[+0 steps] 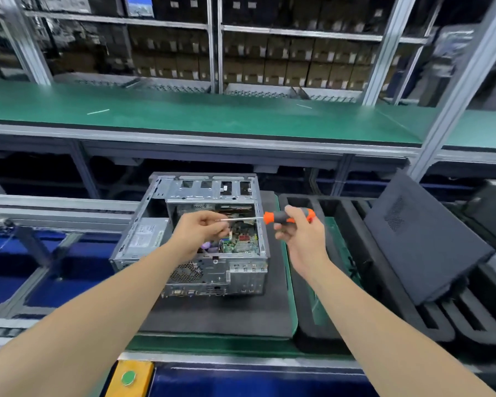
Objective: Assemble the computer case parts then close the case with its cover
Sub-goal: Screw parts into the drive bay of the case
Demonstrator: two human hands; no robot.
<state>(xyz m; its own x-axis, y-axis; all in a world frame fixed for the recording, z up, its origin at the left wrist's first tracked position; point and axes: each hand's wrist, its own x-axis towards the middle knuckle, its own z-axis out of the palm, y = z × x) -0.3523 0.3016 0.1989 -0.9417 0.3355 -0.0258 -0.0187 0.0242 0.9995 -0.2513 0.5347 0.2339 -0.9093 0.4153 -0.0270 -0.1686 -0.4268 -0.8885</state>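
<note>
Presently the right hand [297,234] grips the orange-and-grey-handled screwdriver [277,217], the left hand [201,227] pinches its steel tip, both above the open silver metal computer case [212,191] on the worktop [201,345]; steady the tip, seat it squarely, then turn gently

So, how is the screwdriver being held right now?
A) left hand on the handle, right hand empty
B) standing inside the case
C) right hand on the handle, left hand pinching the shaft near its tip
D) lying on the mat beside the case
C: the right hand grips the orange-and-grey handle of the screwdriver, and the left hand pinches the far end of its shaft, above the open computer case.
</note>
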